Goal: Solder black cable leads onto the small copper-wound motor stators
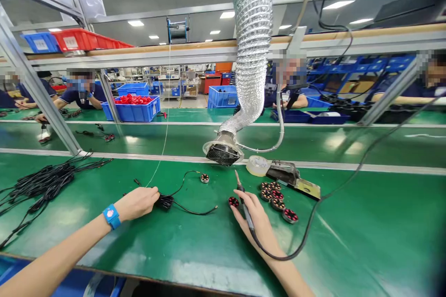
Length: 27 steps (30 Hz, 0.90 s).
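Note:
My left hand [137, 203], with a blue wrist strap [111, 216], is closed in a pinch at a coiled black cable [165, 201]. A thin wire [163, 148] runs down from above to its fingertips. My right hand [256, 218] holds a soldering iron [245, 209] with its tip pointing up and away. The thumb and fingers of that hand are also at a small round coil-wound motor part [233, 201] with red segments. Beyond the cable lies a single copper-coloured motor part [205, 177]. Several more motor parts [278, 203] sit to the right of my right hand.
A silver duct with a fan [223, 153] hangs over the bench. Behind the motor parts are a tape roll [258, 165] and a soldering-iron stand [289, 176]. Black cables [52, 181] lie left. The iron's cord [310, 222] loops right. People work across the bench.

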Each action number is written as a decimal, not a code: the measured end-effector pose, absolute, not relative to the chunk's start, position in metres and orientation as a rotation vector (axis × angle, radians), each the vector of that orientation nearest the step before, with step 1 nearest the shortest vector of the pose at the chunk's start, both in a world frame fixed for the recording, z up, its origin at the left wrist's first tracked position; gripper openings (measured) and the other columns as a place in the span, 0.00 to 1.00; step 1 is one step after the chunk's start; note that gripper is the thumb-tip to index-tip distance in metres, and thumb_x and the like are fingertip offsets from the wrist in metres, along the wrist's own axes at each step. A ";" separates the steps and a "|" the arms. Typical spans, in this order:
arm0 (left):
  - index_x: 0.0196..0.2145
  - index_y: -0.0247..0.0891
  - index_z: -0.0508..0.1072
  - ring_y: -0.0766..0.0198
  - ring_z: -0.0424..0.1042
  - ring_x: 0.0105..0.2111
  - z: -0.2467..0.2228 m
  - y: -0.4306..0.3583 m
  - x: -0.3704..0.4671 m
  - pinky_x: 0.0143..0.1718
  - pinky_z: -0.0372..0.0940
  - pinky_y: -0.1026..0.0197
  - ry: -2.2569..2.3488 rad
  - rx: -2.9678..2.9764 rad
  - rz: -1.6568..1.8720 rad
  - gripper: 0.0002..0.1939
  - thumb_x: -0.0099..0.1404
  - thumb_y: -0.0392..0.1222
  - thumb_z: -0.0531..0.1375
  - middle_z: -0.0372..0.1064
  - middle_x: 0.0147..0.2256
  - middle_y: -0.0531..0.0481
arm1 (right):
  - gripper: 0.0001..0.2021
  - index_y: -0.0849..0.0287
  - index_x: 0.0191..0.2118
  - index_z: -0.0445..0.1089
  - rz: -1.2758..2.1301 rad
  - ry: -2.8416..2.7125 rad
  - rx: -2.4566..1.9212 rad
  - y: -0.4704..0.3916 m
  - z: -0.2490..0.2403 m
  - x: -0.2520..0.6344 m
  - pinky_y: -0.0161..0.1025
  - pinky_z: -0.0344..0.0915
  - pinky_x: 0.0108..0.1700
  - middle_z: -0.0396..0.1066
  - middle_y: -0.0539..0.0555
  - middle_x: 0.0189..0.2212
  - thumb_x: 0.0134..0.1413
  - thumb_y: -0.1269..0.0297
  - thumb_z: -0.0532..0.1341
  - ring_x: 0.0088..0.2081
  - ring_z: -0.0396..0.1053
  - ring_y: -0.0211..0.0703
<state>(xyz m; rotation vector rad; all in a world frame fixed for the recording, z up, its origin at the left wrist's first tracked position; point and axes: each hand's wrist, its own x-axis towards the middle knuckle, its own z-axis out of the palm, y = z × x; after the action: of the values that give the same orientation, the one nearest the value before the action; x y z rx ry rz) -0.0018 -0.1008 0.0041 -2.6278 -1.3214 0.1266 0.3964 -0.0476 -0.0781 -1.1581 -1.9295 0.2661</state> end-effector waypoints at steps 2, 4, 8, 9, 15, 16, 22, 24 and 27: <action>0.35 0.37 0.69 0.59 0.67 0.29 0.018 -0.097 -0.008 0.32 0.60 0.58 -1.332 -2.619 0.111 0.10 0.65 0.28 0.51 0.67 0.34 0.45 | 0.20 0.52 0.61 0.61 0.295 -1.910 -1.157 -0.048 -0.080 0.400 0.50 0.71 0.52 0.64 0.60 0.53 0.65 0.61 0.57 0.50 0.71 0.52; 0.35 0.37 0.68 0.60 0.67 0.29 0.037 -0.088 -0.014 0.32 0.61 0.58 -1.332 -2.590 0.137 0.07 0.66 0.30 0.52 0.66 0.35 0.46 | 0.22 0.51 0.61 0.60 0.345 -1.897 -1.139 -0.047 -0.082 0.402 0.49 0.69 0.55 0.63 0.60 0.55 0.63 0.62 0.58 0.53 0.70 0.52; 0.36 0.37 0.69 0.57 0.71 0.34 0.072 -0.055 -0.025 0.36 0.64 0.57 -1.395 -2.452 0.206 0.08 0.65 0.29 0.52 0.67 0.39 0.43 | 0.28 0.51 0.63 0.58 0.422 -1.872 -1.103 -0.042 -0.088 0.399 0.51 0.65 0.61 0.62 0.58 0.58 0.57 0.69 0.58 0.58 0.66 0.51; 0.38 0.36 0.70 0.56 0.71 0.35 0.077 -0.046 -0.026 0.37 0.65 0.57 -1.464 -2.399 0.190 0.10 0.63 0.28 0.52 0.66 0.41 0.42 | 0.29 0.50 0.64 0.58 0.432 -1.867 -1.095 -0.040 -0.090 0.398 0.52 0.64 0.62 0.61 0.58 0.59 0.56 0.71 0.58 0.60 0.65 0.51; 0.46 0.32 0.73 0.54 0.72 0.40 0.069 -0.017 0.018 0.46 0.67 0.52 -1.950 -2.390 -0.419 0.14 0.66 0.38 0.53 0.66 0.47 0.39 | 0.31 0.51 0.64 0.57 0.550 -1.803 -1.026 -0.033 -0.096 0.399 0.51 0.64 0.62 0.61 0.58 0.59 0.54 0.75 0.55 0.56 0.69 0.48; 0.43 0.33 0.75 0.55 0.72 0.42 0.063 -0.017 0.033 0.47 0.67 0.53 -1.984 -2.504 -0.561 0.15 0.68 0.42 0.52 0.67 0.46 0.40 | 0.31 0.51 0.65 0.56 0.576 -1.792 -1.017 -0.032 -0.096 0.399 0.51 0.65 0.61 0.60 0.58 0.59 0.55 0.75 0.55 0.54 0.70 0.47; 0.37 0.34 0.77 0.65 0.66 0.24 0.017 -0.015 0.118 0.30 0.63 0.61 -2.388 -3.032 -1.035 0.23 0.66 0.56 0.52 0.73 0.35 0.46 | 0.29 0.52 0.63 0.58 0.568 -1.792 -1.030 -0.025 -0.092 0.393 0.49 0.69 0.57 0.61 0.58 0.55 0.57 0.72 0.59 0.48 0.71 0.46; 0.37 0.34 0.77 0.64 0.65 0.22 0.003 -0.011 0.136 0.30 0.61 0.61 -2.361 -3.025 -0.995 0.23 0.67 0.54 0.50 0.73 0.27 0.49 | 0.29 0.52 0.63 0.59 0.554 -1.794 -1.054 -0.021 -0.090 0.386 0.48 0.72 0.52 0.61 0.58 0.54 0.56 0.72 0.61 0.43 0.71 0.44; 0.34 0.36 0.78 0.60 0.68 0.24 -0.016 -0.003 0.155 0.32 0.59 0.61 -2.215 -2.936 -0.908 0.22 0.68 0.51 0.48 0.71 0.21 0.51 | 0.31 0.51 0.63 0.59 0.505 -1.811 -1.106 -0.012 -0.090 0.374 0.47 0.72 0.50 0.61 0.57 0.53 0.54 0.72 0.64 0.42 0.71 0.44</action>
<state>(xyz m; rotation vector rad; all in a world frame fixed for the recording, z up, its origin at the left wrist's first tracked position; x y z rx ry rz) 0.1550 -0.0031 -0.0158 -2.9358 -2.2145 -0.9078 0.3737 -0.0121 -0.0897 -1.1060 -1.8111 0.5047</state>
